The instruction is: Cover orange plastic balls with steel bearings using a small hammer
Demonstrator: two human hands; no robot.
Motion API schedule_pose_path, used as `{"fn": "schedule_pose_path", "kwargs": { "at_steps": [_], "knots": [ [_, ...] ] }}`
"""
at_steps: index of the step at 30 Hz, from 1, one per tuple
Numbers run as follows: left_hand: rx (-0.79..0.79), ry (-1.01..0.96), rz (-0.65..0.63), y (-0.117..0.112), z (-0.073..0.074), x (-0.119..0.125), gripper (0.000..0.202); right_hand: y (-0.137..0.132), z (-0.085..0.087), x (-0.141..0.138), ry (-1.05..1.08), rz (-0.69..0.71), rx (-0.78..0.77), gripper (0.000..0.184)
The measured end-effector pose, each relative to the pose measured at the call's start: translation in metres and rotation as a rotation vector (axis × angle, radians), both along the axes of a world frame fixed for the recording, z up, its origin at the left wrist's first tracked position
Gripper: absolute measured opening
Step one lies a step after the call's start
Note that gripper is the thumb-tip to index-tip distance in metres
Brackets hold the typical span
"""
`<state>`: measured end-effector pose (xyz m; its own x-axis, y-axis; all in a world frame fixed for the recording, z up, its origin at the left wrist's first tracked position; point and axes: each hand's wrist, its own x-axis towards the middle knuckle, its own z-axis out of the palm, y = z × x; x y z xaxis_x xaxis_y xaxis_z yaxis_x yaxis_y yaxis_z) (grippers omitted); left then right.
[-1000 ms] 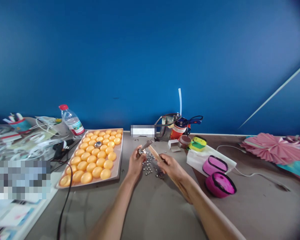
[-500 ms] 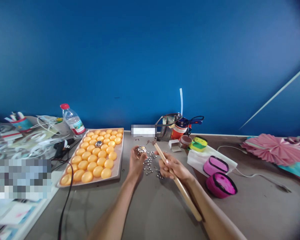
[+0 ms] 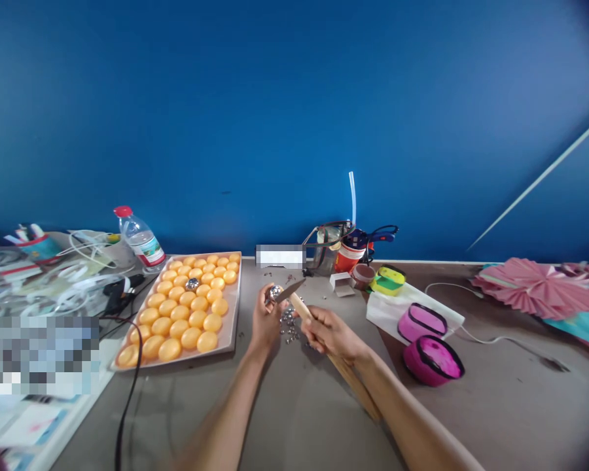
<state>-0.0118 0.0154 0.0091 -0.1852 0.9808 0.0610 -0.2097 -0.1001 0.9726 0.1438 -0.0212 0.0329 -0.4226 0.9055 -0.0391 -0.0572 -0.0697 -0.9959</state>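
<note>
My left hand [image 3: 266,320] is closed around a small ball covered in shiny silver studs [image 3: 275,292], raised over the table. My right hand [image 3: 331,335] grips a hammer [image 3: 300,306] by its pale wooden handle. The dark hammer head lies across the right side of the studded ball; whether it touches the ball, I cannot tell. Between my hands, loose silver studs [image 3: 289,327] are scattered on the grey tabletop. To the left stands a shallow tray [image 3: 229,333] with rows of orange balls [image 3: 179,329]. Among them sits another silver-studded ball [image 3: 192,284].
A water bottle [image 3: 144,242] stands behind the tray. A black cable [image 3: 122,418] crosses the tray's left corner. Behind my right hand are a red cup [image 3: 348,259] and a small white box [image 3: 342,284]. Pink containers [image 3: 432,361] and a pink paper fan [image 3: 535,288] lie right.
The hammer head has turned and moved left onto the studded ball, and my right hand has shifted slightly left with it. My left hand keeps hold of the ball.
</note>
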Motion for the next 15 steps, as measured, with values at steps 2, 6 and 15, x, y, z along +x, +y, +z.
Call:
{"fn": "schedule_pose_path", "kwargs": {
  "at_steps": [2, 6, 15],
  "knots": [
    [-0.007, -0.008, 0.005, 0.0001, -0.0005, -0.0002, 0.045, 0.0001, -0.0005, -0.0007, -0.047, -0.049, 0.045, 0.03],
    [-0.025, 0.047, 0.025, 0.002, -0.0049, -0.0011, 0.045, 0.0038, -0.0013, 0.0026, -0.199, -0.146, 0.068, 0.021],
    [-0.044, 0.064, -0.002, 0.0041, -0.0076, -0.0017, 0.043, 0.0053, 0.0049, 0.0043, -0.224, -0.177, 0.09, 0.02]
  ]
}}
